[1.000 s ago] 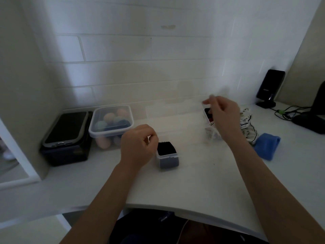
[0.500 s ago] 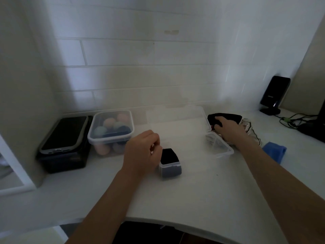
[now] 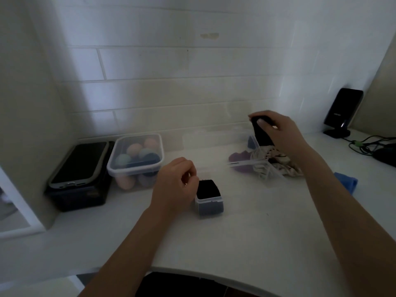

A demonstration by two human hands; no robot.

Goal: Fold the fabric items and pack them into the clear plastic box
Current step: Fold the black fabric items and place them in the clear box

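Observation:
My right hand (image 3: 285, 133) grips a black fabric item (image 3: 261, 133) and holds it lifted above a heap of cloth at the back right. In that heap lie a white patterned cloth (image 3: 276, 162) and a purple cloth (image 3: 240, 157), with a clear plastic lid (image 3: 255, 166) lying among them. A small clear plastic box (image 3: 211, 205) stands mid-table with dark folded fabric (image 3: 207, 189) inside. My left hand (image 3: 175, 185) rests loosely curled right beside the box's left edge, holding nothing that I can see. A large clear box (image 3: 205, 140), faint and see-through, stands behind.
At the back left, a lidded clear tub (image 3: 135, 159) holds several coloured rolled items, beside a black lidded bin (image 3: 79, 174). A blue cloth (image 3: 346, 182) lies at the right. A black speaker (image 3: 342, 112) and cables (image 3: 372, 144) occupy the far right corner. The tiled wall runs behind.
My right hand closed on the black fabric in the heap and lifted it up. The clear lid shifted beside the heap. My left hand stayed next to the small box.

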